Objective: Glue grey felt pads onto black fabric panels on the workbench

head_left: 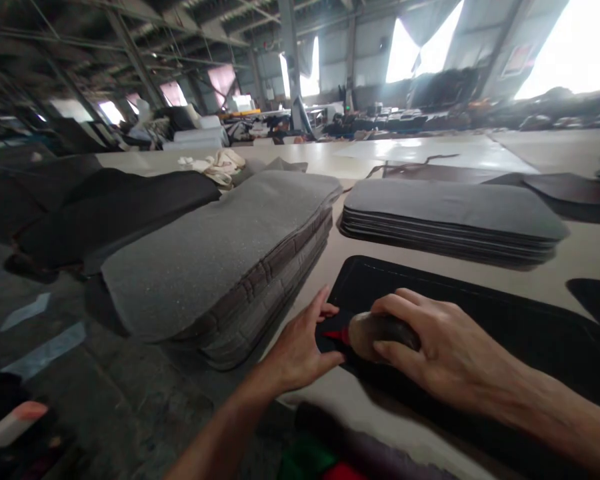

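Note:
A black panel [430,287] with a stitched edge lies on the pale table [320,293]. My right hand [435,340] is wrapped round a brown bottle [375,335], tilted so its red nozzle [336,335] points left, low over the panel's left end. Around that end, my left hand [300,350] rests with thumb and fingers apart, the nozzle between them. It holds nothing. Whether the nozzle tip touches the panel cannot be made out.
Left of the hands stands a tall stack of grey pieces [220,247]. A lower stack of grey panels [450,213] sits beyond the black panel. Dark sheets [130,207] and cream cloth [220,165] lie at the back left.

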